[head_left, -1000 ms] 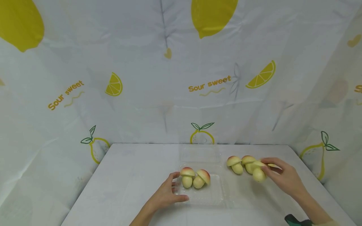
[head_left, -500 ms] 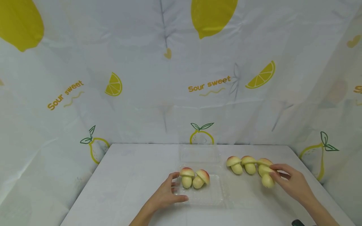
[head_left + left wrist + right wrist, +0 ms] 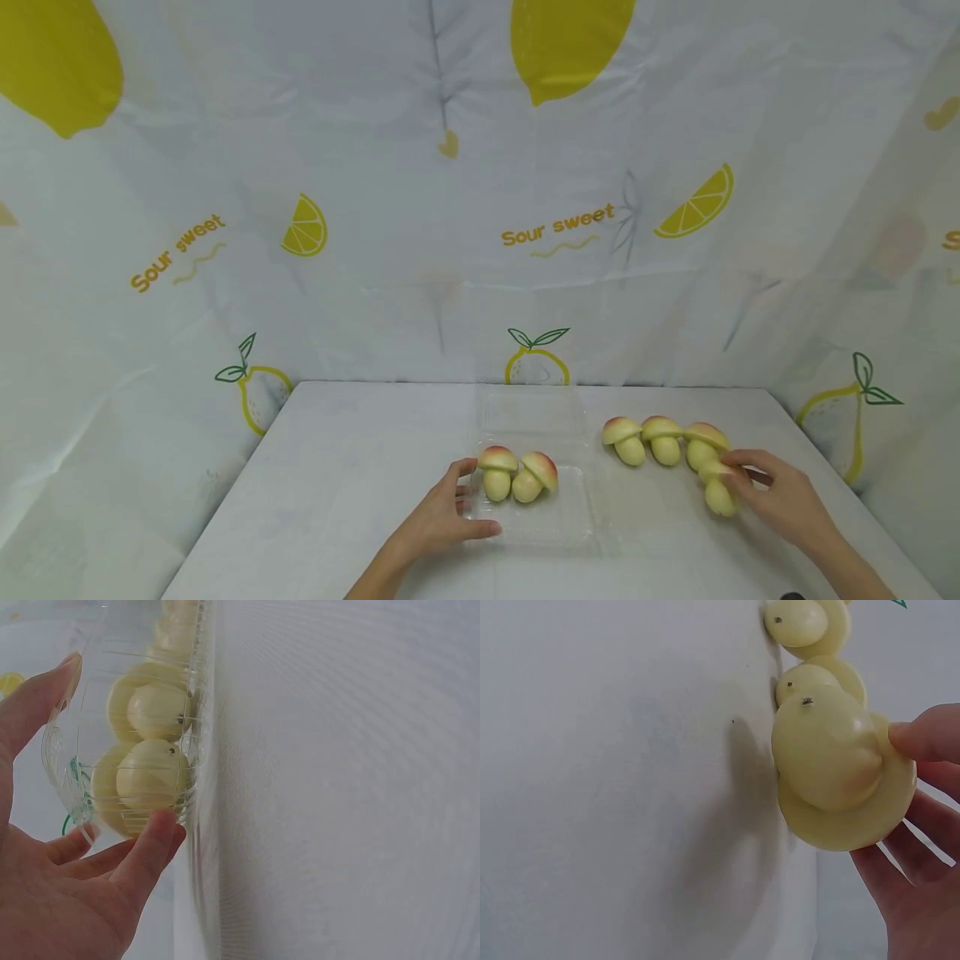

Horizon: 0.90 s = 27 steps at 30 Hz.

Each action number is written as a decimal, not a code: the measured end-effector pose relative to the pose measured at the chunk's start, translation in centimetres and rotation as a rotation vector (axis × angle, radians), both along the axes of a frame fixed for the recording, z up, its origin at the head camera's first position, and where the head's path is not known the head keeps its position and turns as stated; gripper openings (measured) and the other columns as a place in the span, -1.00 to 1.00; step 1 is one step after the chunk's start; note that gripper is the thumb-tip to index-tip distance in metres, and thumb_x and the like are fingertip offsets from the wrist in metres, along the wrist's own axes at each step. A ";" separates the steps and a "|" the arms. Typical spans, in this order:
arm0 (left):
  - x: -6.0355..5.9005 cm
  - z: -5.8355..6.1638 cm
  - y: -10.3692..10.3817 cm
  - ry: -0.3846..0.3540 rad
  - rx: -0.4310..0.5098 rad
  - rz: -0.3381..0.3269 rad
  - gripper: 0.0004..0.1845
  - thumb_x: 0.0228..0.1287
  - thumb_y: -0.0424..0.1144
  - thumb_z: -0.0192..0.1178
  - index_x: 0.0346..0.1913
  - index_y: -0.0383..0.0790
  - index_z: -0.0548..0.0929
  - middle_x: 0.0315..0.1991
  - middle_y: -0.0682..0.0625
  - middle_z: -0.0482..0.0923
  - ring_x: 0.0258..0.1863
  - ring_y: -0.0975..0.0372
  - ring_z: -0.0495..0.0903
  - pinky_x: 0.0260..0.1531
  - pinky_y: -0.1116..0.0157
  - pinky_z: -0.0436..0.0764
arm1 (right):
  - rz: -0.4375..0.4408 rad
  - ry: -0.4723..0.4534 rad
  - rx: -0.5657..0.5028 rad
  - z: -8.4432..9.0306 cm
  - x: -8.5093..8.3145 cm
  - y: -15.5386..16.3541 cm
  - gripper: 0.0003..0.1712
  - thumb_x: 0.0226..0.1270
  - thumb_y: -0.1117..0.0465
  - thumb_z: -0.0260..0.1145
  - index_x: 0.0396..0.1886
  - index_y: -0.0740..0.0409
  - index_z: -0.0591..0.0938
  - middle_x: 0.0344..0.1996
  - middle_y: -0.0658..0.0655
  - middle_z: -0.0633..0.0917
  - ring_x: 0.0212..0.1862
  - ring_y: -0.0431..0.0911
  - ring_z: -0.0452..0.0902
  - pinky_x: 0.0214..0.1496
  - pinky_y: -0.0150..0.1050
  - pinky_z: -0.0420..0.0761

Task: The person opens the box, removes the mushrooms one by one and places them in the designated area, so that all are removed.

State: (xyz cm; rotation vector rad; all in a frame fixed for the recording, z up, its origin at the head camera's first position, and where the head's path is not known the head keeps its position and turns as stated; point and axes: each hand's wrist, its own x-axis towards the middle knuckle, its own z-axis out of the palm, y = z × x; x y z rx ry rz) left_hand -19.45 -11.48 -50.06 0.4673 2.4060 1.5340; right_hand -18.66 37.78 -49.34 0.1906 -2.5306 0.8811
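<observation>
At the middle of the table, a clear plastic clamshell box [image 3: 566,510] stands with its lid [image 3: 532,412] folded back. Two toy mushrooms with reddish caps, one left [image 3: 497,473] and one right [image 3: 536,477], lie side by side inside it. My left hand [image 3: 438,518] holds the box by its left end, thumb along the near side. In my right hand [image 3: 783,500] a pale yellow mushroom [image 3: 829,754] is pinched by its cap, stem toward me. It hangs at the right end of a row of mushrooms [image 3: 663,440], overlapping the nearest one; whether they touch I cannot tell.
The white table [image 3: 337,483] ends at the back against a hanging lemon-print cloth [image 3: 405,208]. More cloth closes off both sides. A small dark object [image 3: 792,596] barely shows at the bottom edge, near my right forearm.
My right hand has carried its mushroom rightward and toward me, from in front of the row to its right end, uncovering a third mushroom there. The left hand and box stay put.
</observation>
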 end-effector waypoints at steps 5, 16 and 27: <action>0.1 0.1 0.0 -0.004 0.005 -0.004 0.01 0.07 -0.08 0.59 0.50 -0.18 0.20 0.48 -0.24 0.22 0.26 -0.18 0.48 0.16 -0.11 0.56 | -0.003 -0.062 0.024 -0.2 0.2 0.1 -0.74 0.23 0.24 0.54 -0.14 0.26 0.73 -0.19 0.20 0.74 -0.12 -0.76 0.24 -0.21 -0.72 0.45; 0.1 0.0 0.0 -0.008 0.002 -0.003 0.01 0.07 -0.07 0.58 0.50 -0.17 0.20 0.49 -0.24 0.22 0.26 -0.18 0.47 0.16 -0.12 0.55 | 0.006 -0.138 0.059 0.2 0.0 0.4 -0.72 0.19 0.24 0.56 -0.12 0.21 0.74 -0.09 0.27 0.74 -0.11 -0.77 0.20 -0.25 -0.41 0.63; 0.1 0.1 0.0 -0.006 -0.004 -0.003 0.02 0.08 -0.06 0.58 0.51 -0.17 0.19 0.49 -0.24 0.22 0.27 -0.19 0.47 0.16 -0.13 0.55 | 0.014 -0.137 0.065 0.2 0.2 0.0 -0.72 0.19 0.28 0.55 -0.11 0.22 0.74 -0.08 0.26 0.74 -0.09 -0.77 0.18 -0.20 -0.59 0.51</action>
